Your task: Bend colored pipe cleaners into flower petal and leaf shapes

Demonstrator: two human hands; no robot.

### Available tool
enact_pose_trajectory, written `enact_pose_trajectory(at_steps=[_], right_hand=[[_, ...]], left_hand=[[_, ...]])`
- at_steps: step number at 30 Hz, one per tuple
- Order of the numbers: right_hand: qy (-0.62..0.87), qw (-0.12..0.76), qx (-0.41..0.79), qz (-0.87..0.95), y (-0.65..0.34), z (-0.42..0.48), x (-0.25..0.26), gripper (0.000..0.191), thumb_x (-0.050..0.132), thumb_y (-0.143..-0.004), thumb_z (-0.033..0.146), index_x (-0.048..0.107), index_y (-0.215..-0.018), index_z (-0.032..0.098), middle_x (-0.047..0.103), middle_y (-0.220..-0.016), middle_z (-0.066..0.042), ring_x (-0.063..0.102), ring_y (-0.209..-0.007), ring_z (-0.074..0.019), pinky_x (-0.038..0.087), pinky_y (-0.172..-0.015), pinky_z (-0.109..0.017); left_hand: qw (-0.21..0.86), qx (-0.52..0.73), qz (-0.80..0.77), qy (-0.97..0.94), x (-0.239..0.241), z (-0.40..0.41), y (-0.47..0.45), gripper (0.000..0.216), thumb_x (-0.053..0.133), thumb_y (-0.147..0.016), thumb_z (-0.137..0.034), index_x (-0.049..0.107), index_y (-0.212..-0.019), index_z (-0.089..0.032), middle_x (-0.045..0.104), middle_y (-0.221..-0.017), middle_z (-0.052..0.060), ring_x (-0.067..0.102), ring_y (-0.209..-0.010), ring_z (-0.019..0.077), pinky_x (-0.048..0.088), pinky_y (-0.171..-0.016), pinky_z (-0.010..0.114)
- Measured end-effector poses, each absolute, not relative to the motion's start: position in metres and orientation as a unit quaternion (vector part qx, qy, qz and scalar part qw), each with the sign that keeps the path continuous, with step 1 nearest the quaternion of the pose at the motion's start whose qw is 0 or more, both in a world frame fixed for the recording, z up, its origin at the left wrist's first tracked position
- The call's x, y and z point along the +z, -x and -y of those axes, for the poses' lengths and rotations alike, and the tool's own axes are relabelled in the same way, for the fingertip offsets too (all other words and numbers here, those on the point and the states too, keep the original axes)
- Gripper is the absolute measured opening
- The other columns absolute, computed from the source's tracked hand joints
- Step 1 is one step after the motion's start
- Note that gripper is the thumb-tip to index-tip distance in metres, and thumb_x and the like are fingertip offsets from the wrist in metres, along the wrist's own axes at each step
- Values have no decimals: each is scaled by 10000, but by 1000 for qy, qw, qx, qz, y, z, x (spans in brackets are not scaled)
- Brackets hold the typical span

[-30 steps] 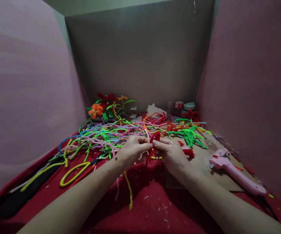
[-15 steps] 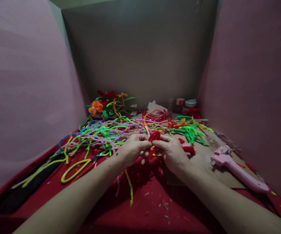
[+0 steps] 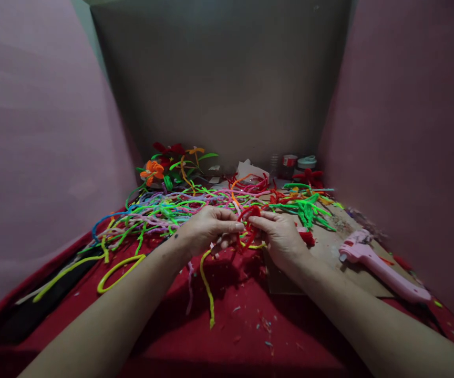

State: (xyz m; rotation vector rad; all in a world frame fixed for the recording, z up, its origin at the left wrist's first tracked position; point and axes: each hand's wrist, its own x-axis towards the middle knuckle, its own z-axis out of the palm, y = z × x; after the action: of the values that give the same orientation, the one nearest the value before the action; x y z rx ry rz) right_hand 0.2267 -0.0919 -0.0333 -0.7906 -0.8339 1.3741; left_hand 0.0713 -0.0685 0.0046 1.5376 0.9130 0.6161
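My left hand (image 3: 207,230) and my right hand (image 3: 280,237) meet over the red cloth (image 3: 243,325), both pinched on a red pipe cleaner (image 3: 247,216) bent into a loop between them. The loop rises above my fingertips and its lower part hangs down between the hands. Behind them lies a tangle of coloured pipe cleaners (image 3: 172,210) in green, pink, blue and yellow.
A pink glue gun (image 3: 377,265) lies on a brown cardboard sheet (image 3: 329,252) at the right. Finished pipe-cleaner flowers (image 3: 167,165) stand at the back left, small jars (image 3: 296,164) at the back right. A yellow pipe-cleaner loop (image 3: 119,272) lies left. Pink and grey panels wall the space.
The red loop between my hands has opened wider and taller. My hands and the whole view have shifted slightly upward in the picture.
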Motion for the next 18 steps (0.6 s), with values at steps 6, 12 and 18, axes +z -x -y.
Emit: enact_pose_trajectory(at_steps=[6, 12, 18], right_hand=[[351, 614, 585, 398, -226, 91, -39, 81, 686, -572, 200, 654, -630, 154, 563, -514, 18, 462, -448, -94, 380, -477, -248], [354, 606, 591, 398, -226, 93, -39, 98, 678, -581, 199, 675, -666, 149, 599, -557, 4, 510, -501, -112, 396, -517, -255], [369, 604, 583, 399, -227, 93, -39, 73, 654, -573, 200, 658, -620, 144, 569, -509, 13, 454, -438, -88, 332, -445, -227]], left_hand=[[528, 370, -403, -649, 12, 77, -76, 200, 675, -678, -303, 565, -699, -136, 574, -524, -26, 474, -398, 46, 341, -386, 142], [433, 388, -428, -693, 13, 87, -84, 153, 633, -709, -276, 557, -677, -147, 484, -444, -58, 396, -351, 42, 294, -363, 153], [256, 377, -392, -799, -4, 86, -87, 116, 591, -729, -248, 576, -650, -164, 494, -528, -37, 450, -503, 77, 348, -498, 181]])
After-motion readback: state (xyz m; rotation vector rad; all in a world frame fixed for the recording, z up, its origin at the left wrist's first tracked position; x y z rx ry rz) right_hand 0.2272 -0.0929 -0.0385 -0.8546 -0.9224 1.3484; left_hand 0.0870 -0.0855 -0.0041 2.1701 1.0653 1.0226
